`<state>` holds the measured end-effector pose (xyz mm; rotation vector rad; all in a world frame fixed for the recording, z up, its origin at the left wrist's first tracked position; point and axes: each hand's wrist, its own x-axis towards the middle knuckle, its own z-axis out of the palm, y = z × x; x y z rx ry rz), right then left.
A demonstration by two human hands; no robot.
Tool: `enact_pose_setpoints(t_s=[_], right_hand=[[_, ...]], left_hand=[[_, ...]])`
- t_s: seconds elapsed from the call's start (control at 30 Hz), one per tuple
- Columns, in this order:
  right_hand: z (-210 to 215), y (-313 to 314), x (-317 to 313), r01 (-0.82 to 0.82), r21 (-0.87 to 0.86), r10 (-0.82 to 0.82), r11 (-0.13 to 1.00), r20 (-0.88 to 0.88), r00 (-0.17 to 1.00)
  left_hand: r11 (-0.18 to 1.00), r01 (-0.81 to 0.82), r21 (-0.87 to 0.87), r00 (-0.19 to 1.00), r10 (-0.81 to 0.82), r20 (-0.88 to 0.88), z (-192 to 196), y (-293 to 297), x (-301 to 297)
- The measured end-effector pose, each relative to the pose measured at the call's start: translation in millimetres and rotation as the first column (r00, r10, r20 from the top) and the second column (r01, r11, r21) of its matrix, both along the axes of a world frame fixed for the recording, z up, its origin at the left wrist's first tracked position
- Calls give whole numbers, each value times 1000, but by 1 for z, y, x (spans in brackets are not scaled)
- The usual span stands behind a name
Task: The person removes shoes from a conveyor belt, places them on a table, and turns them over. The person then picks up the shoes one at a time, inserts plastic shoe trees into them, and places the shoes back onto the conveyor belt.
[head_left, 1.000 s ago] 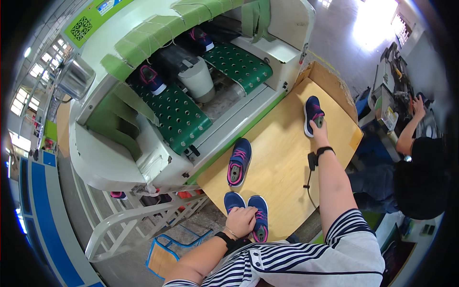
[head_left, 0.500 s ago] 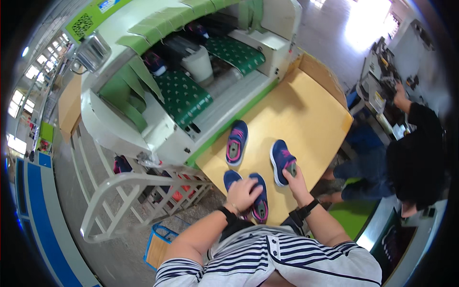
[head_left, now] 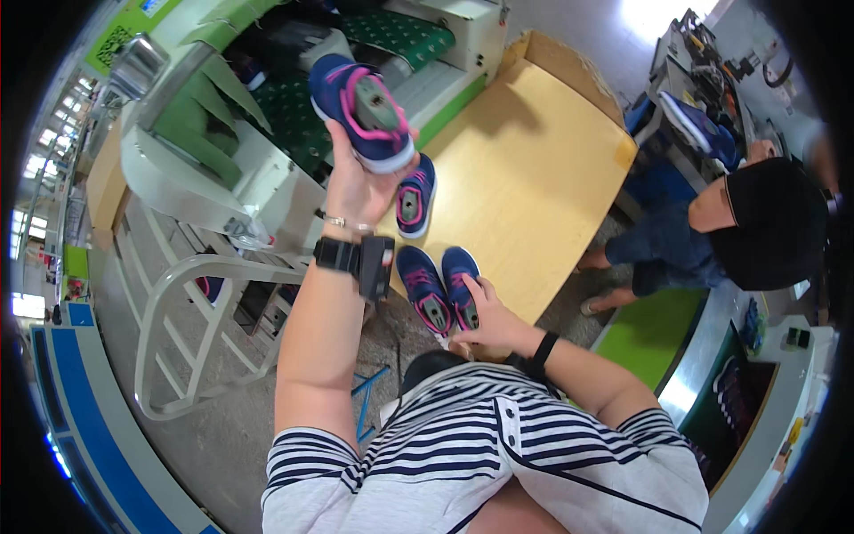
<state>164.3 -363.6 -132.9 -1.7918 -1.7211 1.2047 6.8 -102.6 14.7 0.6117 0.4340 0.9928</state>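
My left hand point(head_left: 363, 182) is raised at the machine's opening, closed around a navy sneaker point(head_left: 342, 98) with pink lining. A grey piece with a hole sits inside that shoe. My right hand point(head_left: 495, 319) grips the heel end of another navy sneaker point(head_left: 456, 263) at the table's near edge, with the fingertips partly hidden. Close beside it, to the left, lies a matching sneaker point(head_left: 418, 274). Farther up the wooden table point(head_left: 516, 187), a single sneaker point(head_left: 415, 198) rests just below my left hand.
Ahead stands a white-and-green machine point(head_left: 213, 200) with green patterned belts point(head_left: 396, 40) and hanging flaps. A metal rail rack point(head_left: 191, 276) is at left. On the right, a co-worker in a black cap point(head_left: 772, 222) works near a bench, where another blue shoe point(head_left: 698, 125) shows.
My left hand has left the near edge and lifted a sneaker up toward the machine. My right hand has brought its sneaker left and nearer, beside another one. The co-worker has leaned in.
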Motion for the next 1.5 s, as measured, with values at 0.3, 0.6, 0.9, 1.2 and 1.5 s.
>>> enact_pose_setpoints(t_s=[0.3, 0.6, 0.9, 1.2, 1.5], right_hand=[[-15, -14, 45, 287, 13, -254, 958, -425, 869], [137, 118, 90, 453, 401, -282, 796, -416, 865], [180, 427, 100, 149, 833, -52, 533, -143, 988], [56, 382, 108, 96, 741, -413, 665, 257, 874], [-42, 155, 143, 410, 508, -610, 757, 325, 723]], left_hand=[[919, -274, -284, 934, 324, 147, -61, 72, -55], [880, 259, 399, 651, 146, -745, -119, -68, -24], [495, 782, 378, 121, 474, -872, -153, -147, 14], [623, 634, 458, 117, 508, -853, -150, -144, -2], [600, 708, 371, 97, 439, -893, -154, -140, 8]])
